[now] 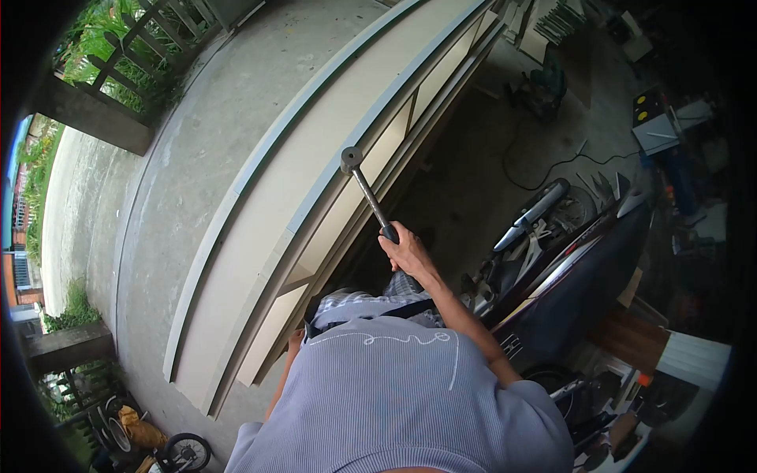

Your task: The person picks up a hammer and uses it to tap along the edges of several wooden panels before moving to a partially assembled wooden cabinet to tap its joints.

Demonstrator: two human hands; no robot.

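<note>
My right hand (408,254) is closed around the black grip of a hammer (369,193). The metal shaft slants up and left to a round, dark head, which appears over the grey-blue strip of a long cream panelled frame (315,169); whether it touches cannot be told. Low at my waist, my left hand (296,341) shows only in part beside the frame's near edge. Its fingers are hidden behind my shirt and the frame.
On the right a motorbike (552,268) stands close to my right arm. A dark power tool (544,88) and its cord lie on the floor beyond, near stacked wood strips (556,24). Concrete floor (229,102) runs along the frame's left side toward a fence (142,47).
</note>
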